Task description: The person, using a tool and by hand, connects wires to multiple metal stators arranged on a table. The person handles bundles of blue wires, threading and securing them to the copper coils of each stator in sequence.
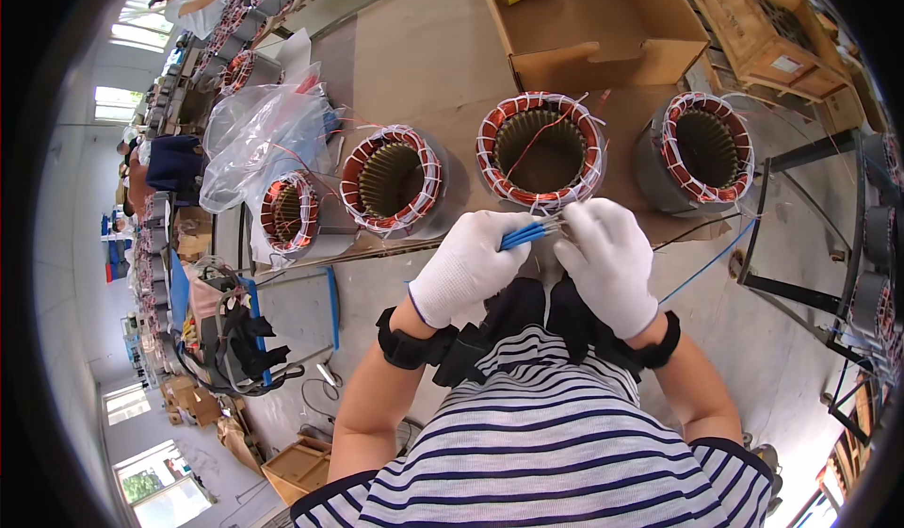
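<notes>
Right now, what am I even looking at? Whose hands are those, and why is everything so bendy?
There's no robot here, just a person in a striped shirt. A wide camera on their head looks down, and its lens bends straight edges. The gloved left hand holds some blue wires. The gloved right hand is close to the wires' ends; it's too blurry to tell if it grips them. On the brown table stand hollow grey cylinders ringed with copper wire, a cardboard box and a clear plastic bag.
</notes>
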A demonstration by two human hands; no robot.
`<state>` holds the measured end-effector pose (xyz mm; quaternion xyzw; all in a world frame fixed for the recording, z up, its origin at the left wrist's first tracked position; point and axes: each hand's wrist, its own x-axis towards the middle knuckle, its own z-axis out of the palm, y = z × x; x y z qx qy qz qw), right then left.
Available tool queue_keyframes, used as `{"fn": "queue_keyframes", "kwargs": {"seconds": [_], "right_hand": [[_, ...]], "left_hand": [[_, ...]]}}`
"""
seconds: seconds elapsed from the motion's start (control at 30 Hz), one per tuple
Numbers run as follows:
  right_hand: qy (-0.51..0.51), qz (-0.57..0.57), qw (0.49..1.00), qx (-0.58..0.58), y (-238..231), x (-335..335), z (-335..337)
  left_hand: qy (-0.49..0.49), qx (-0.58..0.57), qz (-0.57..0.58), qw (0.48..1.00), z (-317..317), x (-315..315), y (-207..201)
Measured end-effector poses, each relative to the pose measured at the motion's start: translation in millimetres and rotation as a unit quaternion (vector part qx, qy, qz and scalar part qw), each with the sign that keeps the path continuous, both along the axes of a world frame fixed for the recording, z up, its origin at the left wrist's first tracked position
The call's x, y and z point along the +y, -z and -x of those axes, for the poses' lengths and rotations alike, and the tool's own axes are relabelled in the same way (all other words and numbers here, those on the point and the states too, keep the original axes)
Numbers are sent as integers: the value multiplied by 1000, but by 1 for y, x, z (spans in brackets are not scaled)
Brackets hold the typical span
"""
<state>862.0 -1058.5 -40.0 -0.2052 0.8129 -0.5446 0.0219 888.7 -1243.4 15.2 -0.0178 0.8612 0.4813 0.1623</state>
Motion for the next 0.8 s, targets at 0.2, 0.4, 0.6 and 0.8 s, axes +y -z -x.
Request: {"fn": "queue_keyframes", "kwargs": {"seconds": [0.2,0.4,0.6,0.8], "right_hand": [[-66,372,675,-634,3,-2,8],[-90,100,885,-446,-18,9,7],[28,360,720,-593,-8,-10,11],[-60,151,905,-394,-9,2,6]], "left_hand": [[-8,-60,0,998,4,-1,-6],[-7,-48,-6,999,4,-2,0],[12,-7,12,1000,4,-1,1],[-30,-61,-30,997,1,-2,3]]}}
